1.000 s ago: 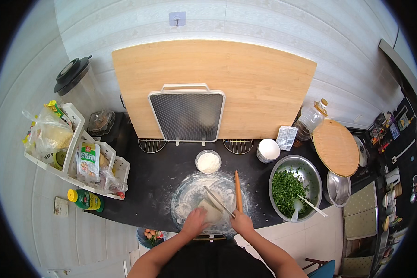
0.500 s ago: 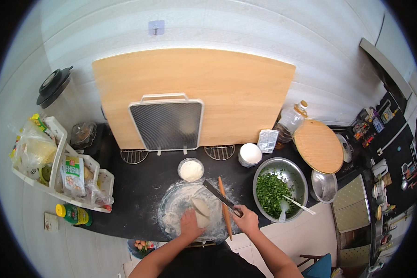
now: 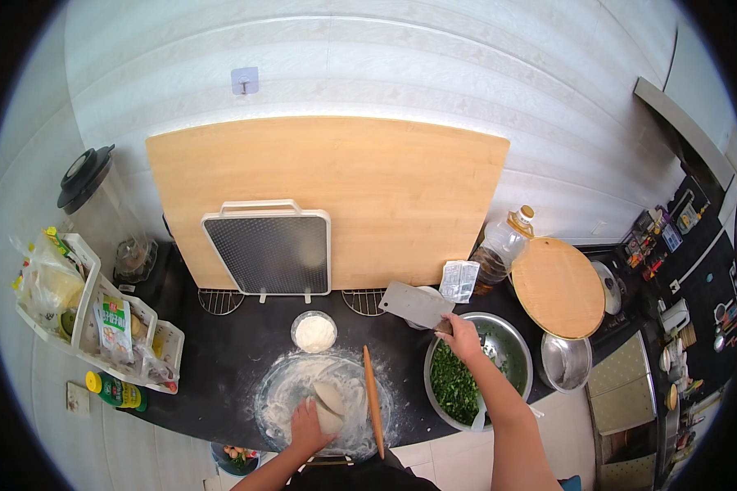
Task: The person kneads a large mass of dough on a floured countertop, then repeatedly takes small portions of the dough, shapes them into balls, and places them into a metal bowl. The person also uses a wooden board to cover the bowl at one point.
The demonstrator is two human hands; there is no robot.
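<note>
My left hand (image 3: 309, 427) rests on a pale lump of dough (image 3: 329, 399), holding it by its left side. A cut line crosses the lump, and its pieces lie against each other. Under it is a round, see-through board (image 3: 272, 391) dusted with flour. My right hand (image 3: 460, 336) is closed round the handle of a cleaver (image 3: 416, 304), its broad blade lifted above the counter between the flour bowl and the greens. A wooden rolling pin (image 3: 373, 399) lies along the board's right side. Behind the board stands a small glass bowl of flour (image 3: 314, 334).
A steel bowl (image 3: 526, 358) of chopped greens stands on the right under my forearm, beside an empty metal pot (image 3: 567, 364). The blade partly hides a white cup (image 3: 424, 321). A large wooden board (image 3: 409, 196) and a framed dark tray (image 3: 268, 252) lean at the wall. White baskets (image 3: 131, 372) stand left.
My right hand has lifted the cleaver away from the dough, up and to the right, over the white cup. My left hand stays on the dough. The view has shifted slightly.
</note>
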